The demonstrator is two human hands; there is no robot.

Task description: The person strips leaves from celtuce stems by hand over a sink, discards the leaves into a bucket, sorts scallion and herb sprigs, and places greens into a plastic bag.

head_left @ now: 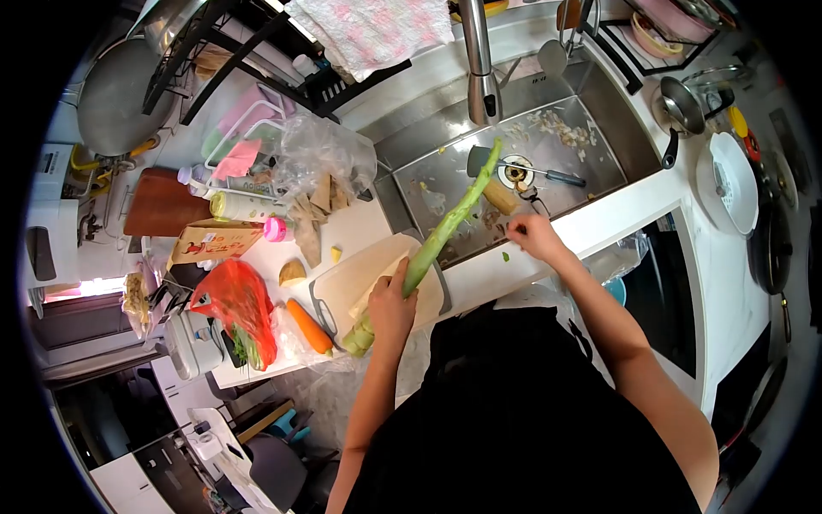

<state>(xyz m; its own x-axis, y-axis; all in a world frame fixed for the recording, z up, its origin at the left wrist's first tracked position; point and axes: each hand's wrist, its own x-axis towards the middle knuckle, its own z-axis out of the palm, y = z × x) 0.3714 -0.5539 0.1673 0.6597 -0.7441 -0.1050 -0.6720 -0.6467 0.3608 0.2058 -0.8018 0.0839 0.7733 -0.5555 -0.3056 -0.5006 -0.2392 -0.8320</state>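
A long green celtuce stem slants from over the cutting board up across the sink, its upper part pale and its lower end leafy or rough. My left hand is wrapped round its lower part. At the sink's front edge my right hand is closed, its fingers pinched together. A small peeler with a looped head juts out just beyond those fingers; its handle is mostly hidden. The cutting board lies under my left hand. A carrot rests to its left.
The steel sink holds food scraps, a brown cylindrical piece and a flat-bladed utensil. Above it hangs the faucet. A red plastic bag, cardboard box and bottles crowd the left counter; a white bowl stands right.
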